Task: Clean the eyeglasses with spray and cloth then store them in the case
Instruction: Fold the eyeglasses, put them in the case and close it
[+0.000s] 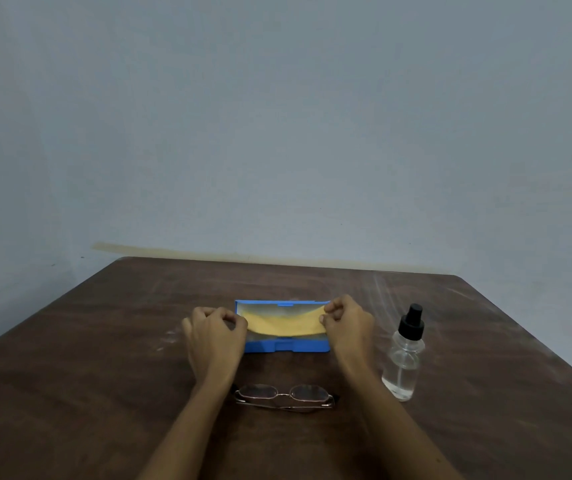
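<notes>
A yellow cloth [286, 323] is stretched between my two hands over the open blue eyeglass case [286, 345] at the table's middle. My left hand [213, 332] pinches the cloth's left end and my right hand [346, 320] pinches its right end. Folded metal-framed eyeglasses [284, 396] lie on the table nearer to me, between my forearms. A clear spray bottle [405, 358] with a black pump top stands upright to the right of the case.
The dark brown wooden table [87, 393] reaches a pale blue wall [277, 133] at the back. Whitish scuff marks show on the table's far right part and left of the case.
</notes>
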Available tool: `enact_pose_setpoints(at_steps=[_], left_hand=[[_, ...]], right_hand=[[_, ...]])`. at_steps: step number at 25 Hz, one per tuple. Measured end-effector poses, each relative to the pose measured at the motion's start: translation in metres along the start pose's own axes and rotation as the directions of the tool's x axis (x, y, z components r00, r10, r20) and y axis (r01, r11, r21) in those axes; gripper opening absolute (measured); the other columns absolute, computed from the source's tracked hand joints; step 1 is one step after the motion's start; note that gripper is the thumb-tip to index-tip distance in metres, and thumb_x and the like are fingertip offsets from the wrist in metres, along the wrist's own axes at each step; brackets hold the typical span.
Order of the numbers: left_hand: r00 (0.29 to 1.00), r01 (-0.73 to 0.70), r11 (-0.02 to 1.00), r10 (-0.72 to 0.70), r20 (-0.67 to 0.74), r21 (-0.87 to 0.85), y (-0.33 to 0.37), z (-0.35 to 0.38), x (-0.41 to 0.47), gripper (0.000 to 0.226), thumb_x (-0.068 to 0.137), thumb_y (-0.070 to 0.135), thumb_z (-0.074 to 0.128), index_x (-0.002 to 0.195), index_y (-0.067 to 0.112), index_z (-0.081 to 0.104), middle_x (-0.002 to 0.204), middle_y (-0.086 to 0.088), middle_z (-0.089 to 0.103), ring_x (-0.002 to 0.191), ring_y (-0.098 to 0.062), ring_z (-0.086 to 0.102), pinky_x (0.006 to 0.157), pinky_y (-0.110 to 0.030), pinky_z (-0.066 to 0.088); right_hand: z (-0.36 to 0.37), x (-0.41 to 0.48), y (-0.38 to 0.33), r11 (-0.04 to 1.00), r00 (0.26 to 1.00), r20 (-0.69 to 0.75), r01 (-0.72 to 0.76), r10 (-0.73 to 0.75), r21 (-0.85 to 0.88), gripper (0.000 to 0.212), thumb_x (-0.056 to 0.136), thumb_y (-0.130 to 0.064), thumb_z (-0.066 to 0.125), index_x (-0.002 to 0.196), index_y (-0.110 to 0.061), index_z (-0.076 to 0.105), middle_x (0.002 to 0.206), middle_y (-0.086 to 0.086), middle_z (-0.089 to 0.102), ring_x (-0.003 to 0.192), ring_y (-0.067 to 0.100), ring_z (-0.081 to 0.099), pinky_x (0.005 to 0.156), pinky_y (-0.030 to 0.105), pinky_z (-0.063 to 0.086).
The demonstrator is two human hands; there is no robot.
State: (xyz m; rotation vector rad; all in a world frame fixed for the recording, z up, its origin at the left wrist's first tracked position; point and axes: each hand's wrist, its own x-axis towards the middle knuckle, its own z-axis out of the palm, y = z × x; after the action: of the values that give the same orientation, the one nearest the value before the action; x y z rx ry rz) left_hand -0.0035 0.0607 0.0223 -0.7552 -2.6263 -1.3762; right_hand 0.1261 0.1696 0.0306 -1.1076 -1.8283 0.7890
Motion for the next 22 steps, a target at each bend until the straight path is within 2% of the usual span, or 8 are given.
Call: enact_pose_setpoints(at_steps=[5, 9, 11, 17, 22], left_hand=[[0.995, -0.094, 0.995, 0.095, -0.043, 0.04, -0.005, 0.009, -0.001, 0.016, 0.083, 0.023, 0.057, 0.087, 0.011, 0.066, 0.11, -0.01, 0.052, 0.108, -0.025, 0.038, 0.076, -0.028, 0.033], [0.993, -0.113, 0.992, 0.114, -0.008, 0.063, -0.008, 0.01, 0.001, 0.015, 0.082, 0.022, 0.058, 0.088, 0.011, 0.066, 0.112, -0.011, 0.05, 0.111, -0.026, 0.038, 0.077, -0.027, 0.031], [0.993, -0.115, 0.991, 0.115, -0.007, 0.067, -0.007, 0.009, 0.001, 0.015, 0.083, 0.022, 0.058, 0.089, 0.01, 0.065, 0.113, -0.01, 0.049, 0.112, -0.025, 0.038, 0.077, -0.027, 0.031], [0.994, -0.108, 0.991, 0.107, 0.012, 0.085, -0.007, 0.01, 0.004, 0.012, 0.083, 0.023, 0.058, 0.086, 0.012, 0.064, 0.113, -0.009, 0.048, 0.112, -0.024, 0.038, 0.076, -0.031, 0.037], [0.984, -0.175, 0.979, 0.175, 0.01, 0.1, -0.005, 0.012, 0.001, 0.01, 0.083, 0.02, 0.059, 0.085, 0.011, 0.063, 0.112, -0.008, 0.047, 0.111, -0.022, 0.039, 0.077, -0.031, 0.042]], right_hand=[[0.009, -0.006, 0.007, 0.995, 0.996, -0.019, 0.085, -0.086, -0.053, 0.008, 0.086, -0.004, 0.058, 0.091, -0.009, 0.06, 0.079, -0.001, 0.059, 0.072, 0.011, 0.055, 0.054, 0.015, 0.038], [0.014, -0.009, 0.011, 0.972, 0.986, -0.041, 0.151, -0.161, -0.179, 0.008, 0.086, -0.007, 0.055, 0.089, -0.012, 0.061, 0.086, 0.002, 0.065, 0.082, 0.019, 0.059, 0.067, 0.033, 0.047], [0.014, -0.007, 0.012, 0.966, 0.985, -0.059, 0.149, -0.165, -0.213, 0.007, 0.085, -0.009, 0.056, 0.088, -0.014, 0.061, 0.087, 0.001, 0.067, 0.084, 0.02, 0.059, 0.071, 0.037, 0.049], [0.016, -0.005, 0.015, 0.962, 0.987, -0.06, 0.13, -0.148, -0.242, 0.006, 0.086, -0.014, 0.058, 0.089, -0.017, 0.062, 0.087, -0.001, 0.069, 0.085, 0.018, 0.06, 0.075, 0.036, 0.05], [0.016, -0.005, 0.016, 0.955, 0.986, -0.055, 0.138, -0.157, -0.262, 0.009, 0.087, -0.016, 0.057, 0.09, -0.018, 0.065, 0.085, 0.0, 0.07, 0.089, 0.019, 0.058, 0.075, 0.035, 0.048]])
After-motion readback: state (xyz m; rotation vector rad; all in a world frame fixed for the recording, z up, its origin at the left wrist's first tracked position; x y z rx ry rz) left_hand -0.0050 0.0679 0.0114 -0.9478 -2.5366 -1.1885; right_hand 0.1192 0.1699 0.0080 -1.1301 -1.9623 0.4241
